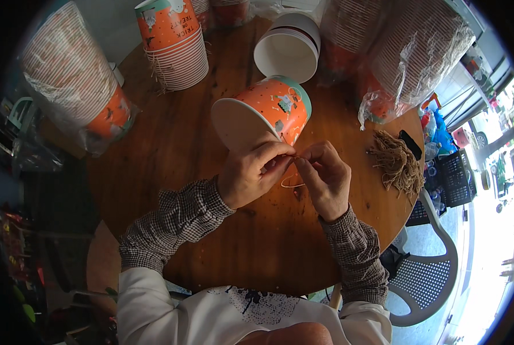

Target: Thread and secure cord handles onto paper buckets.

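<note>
An orange paper bucket (274,109) with a green band and cartoon prints lies on its side on the table, just beyond my hands. My left hand (248,175) has thumb and forefinger pinched together beside the bucket's wall. Close to its right, my right hand (329,181) pinches too, fingertips nearly meeting the left ones. A thin brown cord (292,186) runs between the fingertips, and a loop of it hangs below. Exactly how the cord joins the bucket is hidden by my fingers. A bundle of similar brown cords (398,164) lies at the right.
On the round wooden table (153,161) stand a stack of orange buckets (179,63) and white-lined buckets (285,54) lying tilted. Plastic-wrapped stacks rise at left (73,75) and right (418,52). A black object (410,145) lies by the cords. A grey chair (429,282) stands at right.
</note>
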`<state>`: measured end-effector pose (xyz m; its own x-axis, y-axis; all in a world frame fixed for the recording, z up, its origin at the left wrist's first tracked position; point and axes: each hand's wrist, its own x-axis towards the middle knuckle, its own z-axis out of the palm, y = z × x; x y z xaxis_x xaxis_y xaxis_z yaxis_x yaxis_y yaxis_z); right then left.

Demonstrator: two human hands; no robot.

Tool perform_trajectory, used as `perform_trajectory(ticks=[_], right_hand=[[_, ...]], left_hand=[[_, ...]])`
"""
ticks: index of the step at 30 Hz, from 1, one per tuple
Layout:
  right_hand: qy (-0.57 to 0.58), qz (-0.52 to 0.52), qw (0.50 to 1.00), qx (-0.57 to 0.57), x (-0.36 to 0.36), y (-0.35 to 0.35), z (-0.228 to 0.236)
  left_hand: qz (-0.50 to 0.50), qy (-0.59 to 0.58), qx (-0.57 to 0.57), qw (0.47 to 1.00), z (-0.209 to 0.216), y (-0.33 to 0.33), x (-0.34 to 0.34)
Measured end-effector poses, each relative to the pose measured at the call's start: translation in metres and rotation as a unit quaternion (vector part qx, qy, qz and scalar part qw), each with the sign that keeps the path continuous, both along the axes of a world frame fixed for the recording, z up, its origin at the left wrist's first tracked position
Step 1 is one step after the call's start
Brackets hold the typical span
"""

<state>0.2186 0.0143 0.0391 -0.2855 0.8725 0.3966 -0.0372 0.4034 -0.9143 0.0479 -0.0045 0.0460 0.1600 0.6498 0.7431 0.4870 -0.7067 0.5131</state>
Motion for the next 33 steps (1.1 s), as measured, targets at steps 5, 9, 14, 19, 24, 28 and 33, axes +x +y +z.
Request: perform_trajectory(ticks=[5,9,14,19,24,28,33], right_hand=[[0.003,-0.004,1.0,-0.008,-0.002,-0.001,0.001],[-0.027,-0.017,0.999,0.008,-0.005,-0.003,0.005],[-0.062,-0.036,0.996,0.058,-0.004,-0.002,0.005],[-0.077,-0.051,0.991,0.096,-0.004,-0.001,0.003],[-0.032,-0.018,0.999,-0.003,-0.004,-0.003,0.002],[0.032,0.03,0.995,-0.093,-0.003,-0.002,0.001],[0.019,-0.016,0.999,-0.03,-0.007,-0.004,-0.001]], left_hand=[[-0.031,-0.063,-0.109,0.992,0.005,-0.005,0.0],[-0.07,-0.11,-0.177,0.976,0.006,-0.003,-0.006],[-0.193,-0.276,-0.41,0.848,0.014,-0.004,-0.007],[-0.247,-0.303,-0.498,0.774,0.013,-0.001,-0.016],[-0.282,-0.369,-0.546,0.698,0.003,0.005,-0.017],[-0.304,-0.436,-0.557,0.638,-0.002,0.003,-0.013],[-0.313,-0.455,-0.541,0.634,-0.001,0.002,-0.011]])
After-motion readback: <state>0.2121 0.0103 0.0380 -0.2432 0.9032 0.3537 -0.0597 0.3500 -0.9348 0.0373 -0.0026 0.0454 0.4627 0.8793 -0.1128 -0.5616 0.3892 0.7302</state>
